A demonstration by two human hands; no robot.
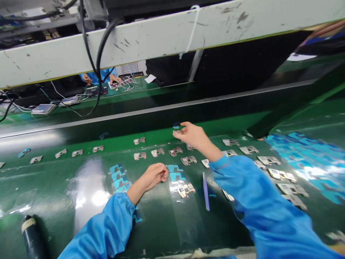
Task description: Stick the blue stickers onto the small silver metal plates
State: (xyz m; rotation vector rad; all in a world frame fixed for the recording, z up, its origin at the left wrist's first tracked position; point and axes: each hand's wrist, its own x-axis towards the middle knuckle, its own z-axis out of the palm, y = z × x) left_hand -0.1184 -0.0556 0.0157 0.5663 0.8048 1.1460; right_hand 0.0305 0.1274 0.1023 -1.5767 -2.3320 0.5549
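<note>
My left hand (pixel 155 177) rests at the left edge of a clear strip carrying blue die-cut film pieces (pixel 176 176). Its fingers are curled together, and whatever they may hold is hidden. Farther back, my right hand (pixel 195 136) reaches over the rear row of small metal plates (pixel 157 152). Thumb and index finger are apart there, beside a metal plate (pixel 176 132) partly hidden by the thumb; a dark piece with blue film (pixel 176 125) lies just behind it. Nearer me, a bright metal plate (pixel 185 190) lies on the strip, left of purple tweezers (pixel 206 191).
More blue film pieces (pixel 118 178) lie left of my left hand, and a large sheet of them (pixel 309 162) at the right. Several plates (pixel 292 189) lie beneath that sheet's left side. A dark cylindrical tool (pixel 33 235) stands front left. Black cables (pixel 99 61) hang from a white beam (pixel 161 43).
</note>
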